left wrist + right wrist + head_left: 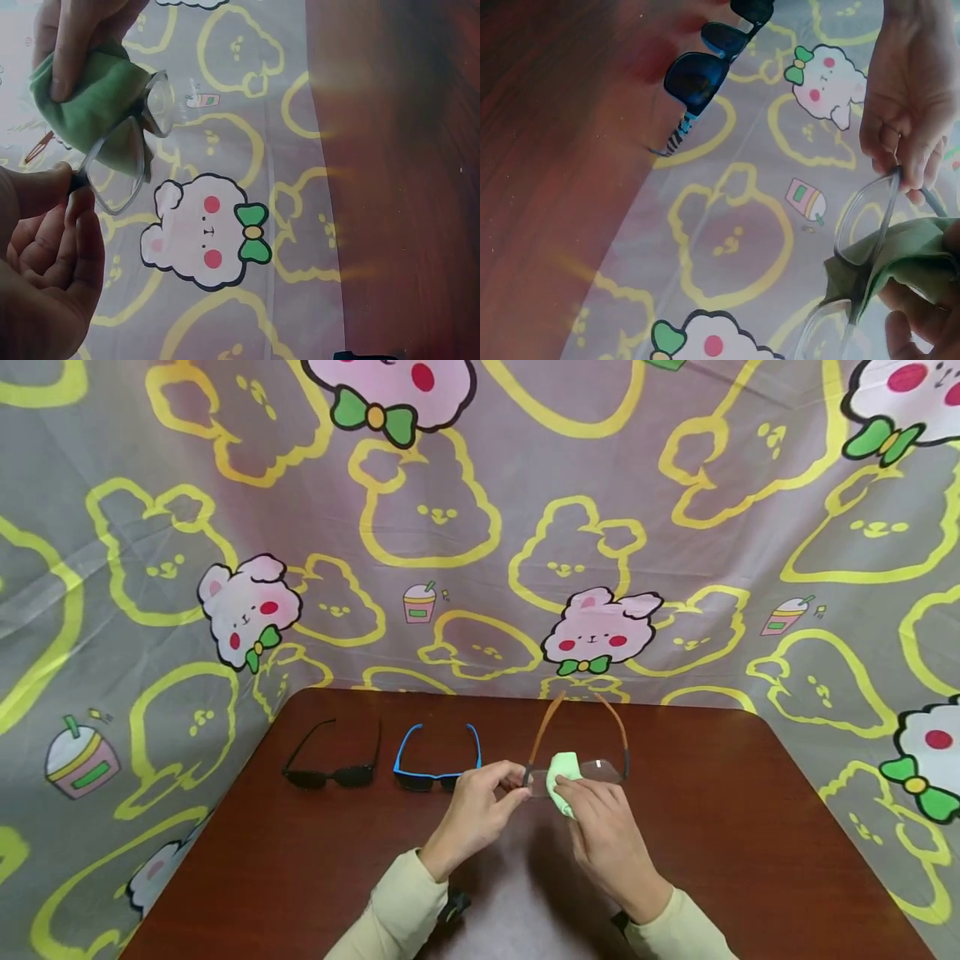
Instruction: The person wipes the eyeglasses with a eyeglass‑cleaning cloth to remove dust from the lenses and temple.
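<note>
A pair of clear-lensed eyeglasses (602, 769) with brown temple arms is held up above the table. My left hand (480, 808) pinches it between thumb and fingers at the corner where one arm joins the front. A light green cloth (562, 770) is in my right hand (609, 837), whose fingers hold it against the glasses near the bridge. In the left wrist view the cloth (94, 101) lies behind one lens (120, 161) and hides part of the frame. From the right wrist, the cloth (900, 255) shows wrapped about the bridge area.
Left of my hands, blue-framed sunglasses (420, 782) stand on the brown table (285, 868), partly behind my left hand. Black sunglasses (330, 777) are farther left. A grey patterned curtain (480, 585) hangs round the back and sides of the table.
</note>
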The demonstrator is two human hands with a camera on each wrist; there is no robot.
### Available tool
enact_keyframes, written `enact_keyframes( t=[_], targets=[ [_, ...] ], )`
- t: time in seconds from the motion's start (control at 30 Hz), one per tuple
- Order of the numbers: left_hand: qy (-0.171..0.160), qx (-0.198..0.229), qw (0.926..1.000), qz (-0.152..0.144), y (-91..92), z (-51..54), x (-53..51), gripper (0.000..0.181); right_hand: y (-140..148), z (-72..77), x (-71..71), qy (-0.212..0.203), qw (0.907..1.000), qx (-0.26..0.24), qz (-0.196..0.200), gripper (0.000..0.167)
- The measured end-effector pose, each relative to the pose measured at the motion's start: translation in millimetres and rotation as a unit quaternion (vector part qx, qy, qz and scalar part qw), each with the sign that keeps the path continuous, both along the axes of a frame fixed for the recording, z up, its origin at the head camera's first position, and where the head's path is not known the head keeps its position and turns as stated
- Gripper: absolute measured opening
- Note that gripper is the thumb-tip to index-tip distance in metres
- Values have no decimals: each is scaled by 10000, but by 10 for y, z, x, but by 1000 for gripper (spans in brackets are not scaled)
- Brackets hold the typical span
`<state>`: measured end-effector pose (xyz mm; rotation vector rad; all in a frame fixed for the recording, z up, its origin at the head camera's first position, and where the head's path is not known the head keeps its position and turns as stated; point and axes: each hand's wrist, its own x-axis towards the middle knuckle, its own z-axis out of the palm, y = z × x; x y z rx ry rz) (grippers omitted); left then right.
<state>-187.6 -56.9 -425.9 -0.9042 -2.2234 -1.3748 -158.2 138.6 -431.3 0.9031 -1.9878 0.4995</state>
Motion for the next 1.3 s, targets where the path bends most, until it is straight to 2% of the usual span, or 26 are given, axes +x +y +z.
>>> enact_keyframes(
  t=[0.17, 0.33, 0.6, 0.77, 0.87, 1.1, 1.3],
  targets=[
    [199, 83, 9998, 48, 37, 50, 21, 12, -65, 74, 32, 48, 9998, 70, 163, 32],
    [166, 222, 9996, 101, 63, 61, 52, 14, -116, 101, 74, 29, 9997, 99, 207, 32],
    [281, 418, 9985, 218, 57, 72, 63, 14, -147, 118, 56, -69, 9992, 394, 71, 12],
    [421, 457, 9978, 240, 45, 85, 74, 15, -102, 163, 42, -161, 9985, 523, 95, 26],
    [390, 444, 9979, 257, 36, 104, 80, 16, -50, 179, 48, -199, 9983, 536, 144, 36],
    [304, 326, 9986, 270, 19, 138, 95, 15, 56, 197, 41, -87, 9980, 572, 249, 38],
    [497, 167, 9985, 159, 34, 129, 94, 15, 50, 165, 46, 117, 9963, 812, 241, 39]
  ],
)
